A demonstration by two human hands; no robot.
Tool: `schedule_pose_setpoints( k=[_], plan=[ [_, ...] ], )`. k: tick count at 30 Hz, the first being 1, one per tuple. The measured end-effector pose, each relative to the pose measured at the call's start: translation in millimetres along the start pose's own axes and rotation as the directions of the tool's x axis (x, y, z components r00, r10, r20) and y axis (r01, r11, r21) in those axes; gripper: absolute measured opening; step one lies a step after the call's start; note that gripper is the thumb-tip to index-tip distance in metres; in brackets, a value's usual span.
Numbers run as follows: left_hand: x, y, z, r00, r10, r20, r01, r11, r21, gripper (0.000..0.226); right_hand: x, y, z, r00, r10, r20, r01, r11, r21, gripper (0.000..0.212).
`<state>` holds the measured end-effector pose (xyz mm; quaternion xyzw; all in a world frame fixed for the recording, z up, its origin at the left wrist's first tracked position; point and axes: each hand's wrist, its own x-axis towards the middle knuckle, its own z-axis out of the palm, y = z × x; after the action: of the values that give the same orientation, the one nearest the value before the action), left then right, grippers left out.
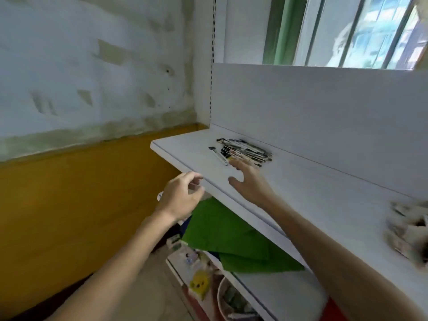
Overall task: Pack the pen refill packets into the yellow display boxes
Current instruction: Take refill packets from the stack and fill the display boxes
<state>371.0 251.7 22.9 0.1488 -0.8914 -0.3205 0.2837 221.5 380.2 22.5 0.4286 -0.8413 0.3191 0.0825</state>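
Note:
A heap of pen refill packets (245,150), black, white and red, lies on the white shelf (312,195) near its back panel. My right hand (250,179) stretches flat over the shelf, fingers apart, its fingertips touching the near edge of the heap. My left hand (181,195) hovers at the shelf's front edge, fingers loosely curled, holding nothing. No yellow display box is in view.
A second blurred heap of packets (408,230) lies at the shelf's right end. Green sheets (231,237) rest on a lower shelf, with assorted goods (201,281) below. A yellow and white wall stands to the left, a window at the top right.

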Motion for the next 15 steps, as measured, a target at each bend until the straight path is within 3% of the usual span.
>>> schedule_pose_setpoints(
  k=[7, 15],
  plan=[
    [32, -65, -5, 0.992, 0.0, 0.125, 0.0, 1.0, -0.001, 0.028, 32, 18, 54, 0.985, 0.165, 0.044, -0.163, 0.986, -0.041, 0.043],
    [82, -91, 35, 0.984, -0.003, 0.179, 0.025, 0.993, -0.118, 0.022, 93, 55, 69, 0.985, 0.174, 0.011, -0.17, 0.974, -0.148, 0.032]
  ],
)
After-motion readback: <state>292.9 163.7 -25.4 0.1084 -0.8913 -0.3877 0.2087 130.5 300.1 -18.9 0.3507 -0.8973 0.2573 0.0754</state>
